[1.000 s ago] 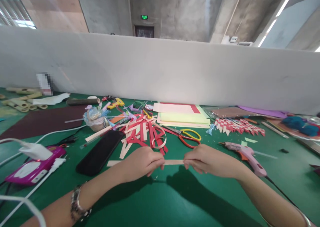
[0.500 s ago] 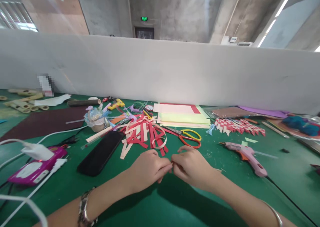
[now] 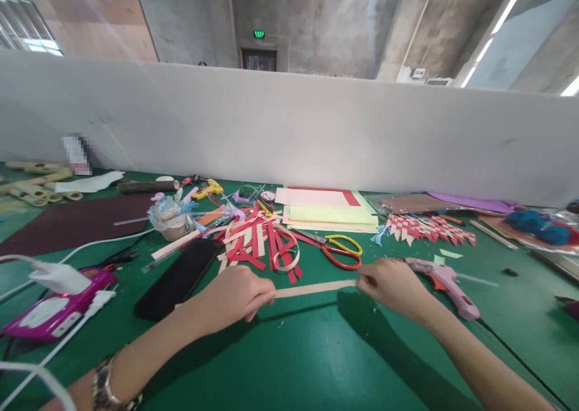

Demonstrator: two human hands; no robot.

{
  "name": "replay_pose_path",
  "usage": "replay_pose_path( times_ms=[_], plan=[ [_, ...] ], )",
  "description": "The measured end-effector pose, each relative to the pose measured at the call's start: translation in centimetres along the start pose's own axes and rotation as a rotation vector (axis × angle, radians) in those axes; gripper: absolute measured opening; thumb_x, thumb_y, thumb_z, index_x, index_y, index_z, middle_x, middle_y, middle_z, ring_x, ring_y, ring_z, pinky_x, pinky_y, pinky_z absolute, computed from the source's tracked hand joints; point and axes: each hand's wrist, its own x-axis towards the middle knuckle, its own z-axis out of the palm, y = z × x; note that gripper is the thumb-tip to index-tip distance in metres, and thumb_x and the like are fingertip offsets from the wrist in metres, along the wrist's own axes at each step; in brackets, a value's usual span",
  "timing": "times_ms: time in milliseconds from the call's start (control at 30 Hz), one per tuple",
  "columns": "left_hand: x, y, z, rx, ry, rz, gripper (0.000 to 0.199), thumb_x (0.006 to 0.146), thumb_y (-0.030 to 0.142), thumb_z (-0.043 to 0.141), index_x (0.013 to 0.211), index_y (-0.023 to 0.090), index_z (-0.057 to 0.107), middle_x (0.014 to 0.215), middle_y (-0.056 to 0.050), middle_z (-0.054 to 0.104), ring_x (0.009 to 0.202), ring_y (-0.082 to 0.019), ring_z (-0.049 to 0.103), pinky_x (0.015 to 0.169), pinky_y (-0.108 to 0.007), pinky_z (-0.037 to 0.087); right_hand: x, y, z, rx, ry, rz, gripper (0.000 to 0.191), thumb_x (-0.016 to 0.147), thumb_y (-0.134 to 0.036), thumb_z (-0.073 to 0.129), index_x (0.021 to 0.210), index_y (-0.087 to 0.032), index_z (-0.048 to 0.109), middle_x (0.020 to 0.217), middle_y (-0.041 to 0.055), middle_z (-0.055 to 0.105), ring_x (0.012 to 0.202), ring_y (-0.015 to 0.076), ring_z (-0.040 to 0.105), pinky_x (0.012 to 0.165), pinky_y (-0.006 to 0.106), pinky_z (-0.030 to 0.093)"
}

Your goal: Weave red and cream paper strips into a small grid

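Above the green table (image 3: 307, 363), on the near side of the scissors (image 3: 322, 240), is a paper strip (image 3: 316, 289) — left hand (image 3: 237, 296) and right hand (image 3: 386, 287) pinching it well apart, presumably to keep it straight.

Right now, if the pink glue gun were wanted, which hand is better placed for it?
Probably the right hand: it is next to the pink glue gun, while the left hand is farther off. Both hold the pale strip, which the right might first release.
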Motion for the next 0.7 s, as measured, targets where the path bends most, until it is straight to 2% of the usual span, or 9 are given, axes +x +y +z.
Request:
replay_pose_path(
  times_ms=[100,167,233,300,400,567,700],
  plan=[
    [0.2,0.3,-0.5,-0.010,-0.017,-0.001,0.036,0.093,0.029,0.032,0.075,0.021,0.062,0.046,0.006,0.060,0.051,-0.011,0.055,0.063,-0.019,0.035,0.1,0.2,-0.6,0.122,0.122,0.044,0.022,0.080,-0.020,0.040,0.071,-0.019,0.060,0.060,0.0036,0.060,0.060,0.0173,0.055,0.053,0.025,0.034],
    [0.5,0.7,-0.8,-0.007,-0.020,0.018,0.036,0.093,0.029,0.034,0.072,0.020,0.062,0.047,0.005,0.060,0.052,-0.011,0.054,0.060,-0.020,0.034,0.3,-0.9,-1.2,0.305,0.178,-0.059,0.024,0.086,-0.028,0.040,0.096,-0.019,0.059,0.084,0.0064,0.066,0.077,0.0185,0.060,0.066,0.027,0.042],
    [1.0,1.1,-0.9,-0.008,-0.023,0.046,0.036,0.093,0.028,0.034,0.068,0.020,0.060,0.049,0.004,0.060,0.053,-0.011,0.053,0.058,-0.020,0.032,0.6,-2.4,-1.9,0.393,0.132,-0.231,0.026,0.087,-0.031,0.041,0.106,-0.019,0.056,0.099,0.0087,0.064,0.089,0.0198,0.058,0.074,0.029,0.042],
    [1.5,1.4,-0.9,0.001,-0.013,0.070,0.037,0.093,0.029,0.034,0.064,0.019,0.056,0.051,0.004,0.060,0.053,-0.011,0.051,0.058,-0.021,0.032,1.0,-3.8,-2.5,0.439,-0.009,-0.349,0.024,0.090,-0.026,0.036,0.094,-0.020,0.059,0.086,0.0060,0.065,0.078,0.0168,0.059,0.067,0.026,0.041],
    [2.2,1.7,-0.8,0.042,0.038,0.098,0.036,0.093,0.028,0.034,0.063,0.018,0.053,0.053,0.002,0.059,0.056,-0.013,0.050,0.060,-0.022,0.031,1.6,-5.0,-3.0,0.501,-0.169,-0.392,0.030,0.092,-0.022,0.030,0.082,-0.019,0.058,0.073,0.0019,0.062,0.062,0.0122,0.054,0.056,0.021,0.036],
    [3.2,1.3,-1.3,0.020,0.027,0.094,0.035,0.092,0.025,0.035,0.064,0.017,0.054,0.054,0.001,0.058,0.056,-0.012,0.052,0.059,-0.022,0.031,2.5,-5.1,-3.3,0.496,-0.180,-0.369,0.025,0.091,-0.029,0.035,0.083,-0.019,0.055,0.069,0.0014,0.059,0.057,0.0117,0.049,0.051,0.020,0.029],
    [3.7,1.0,-1.8,0.031,0.095,0.056,0.028,0.091,0.028,0.036,0.081,0.020,0.061,0.066,0.001,0.064,0.064,-0.014,0.056,0.061,-0.023,0.032,3.7,-4.9,-3.9,0.456,-0.195,-0.390,0.026,0.090,-0.022,0.034,0.080,-0.018,0.058,0.064,0.0007,0.058,0.055,0.0112,0.048,0.053,0.021,0.028]
  ],
)
